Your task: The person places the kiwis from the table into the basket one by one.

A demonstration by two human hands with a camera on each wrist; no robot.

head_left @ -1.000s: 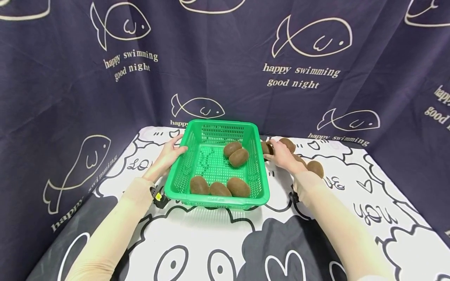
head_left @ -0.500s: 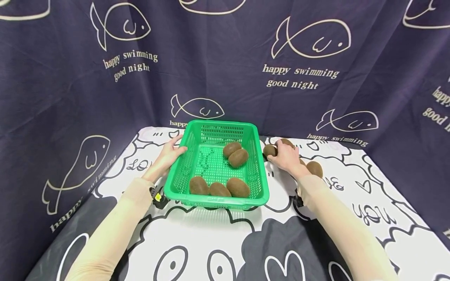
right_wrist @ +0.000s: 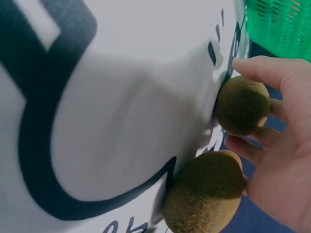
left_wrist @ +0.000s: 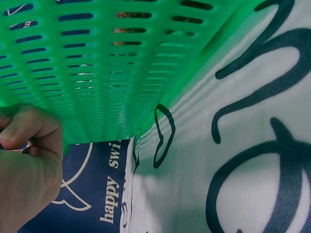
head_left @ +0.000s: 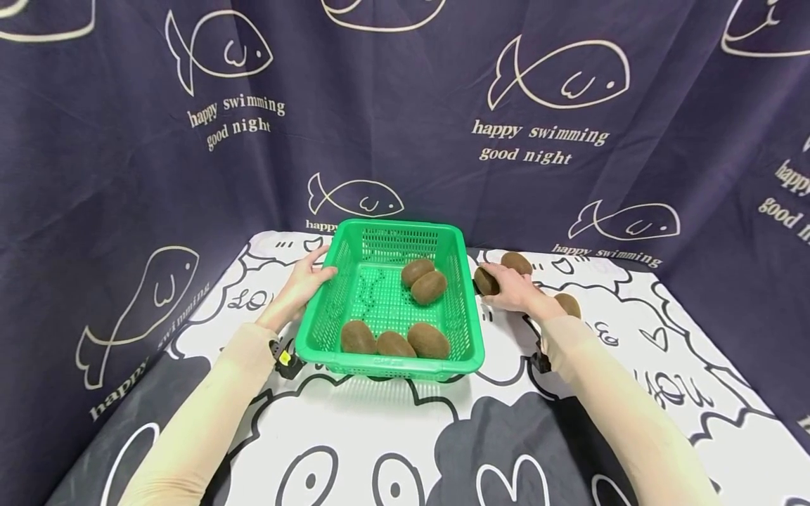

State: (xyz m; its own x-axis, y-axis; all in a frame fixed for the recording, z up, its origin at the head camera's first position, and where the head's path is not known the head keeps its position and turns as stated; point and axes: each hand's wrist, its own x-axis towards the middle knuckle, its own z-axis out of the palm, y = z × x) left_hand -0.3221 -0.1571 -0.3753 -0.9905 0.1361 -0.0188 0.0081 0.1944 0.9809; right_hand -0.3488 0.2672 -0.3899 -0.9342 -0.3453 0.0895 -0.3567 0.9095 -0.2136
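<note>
My left hand point(head_left: 305, 282) holds the left rim of a green plastic basket point(head_left: 387, 365), its thumb over the edge. In the left wrist view the curled fingers of that hand point(left_wrist: 34, 141) lie against the slotted wall. To the right of the basket, my right hand point(head_left: 514, 288) has thumb and fingers around a brown kiwi point(head_left: 486, 282). The right wrist view shows this kiwi point(right_wrist: 243, 105) between the thumb and the fingers, close over the cloth. Another kiwi point(right_wrist: 206, 191) lies right beside the hand. Inside the basket, several kiwis point(head_left: 429, 287) rest at the right and front.
Two more kiwis lie on the cloth near my right hand, a far kiwi point(head_left: 516, 263) and a nearer kiwi point(head_left: 567, 305) partly behind the sleeve. A dark fish-print curtain point(head_left: 405, 105) hangs behind the table, which is covered by a black-and-white patterned cloth point(head_left: 354, 429).
My right hand has shifted right from the basket's edge, then come round the kiwi beside the basket. The left hand and the basket stay in place.
</note>
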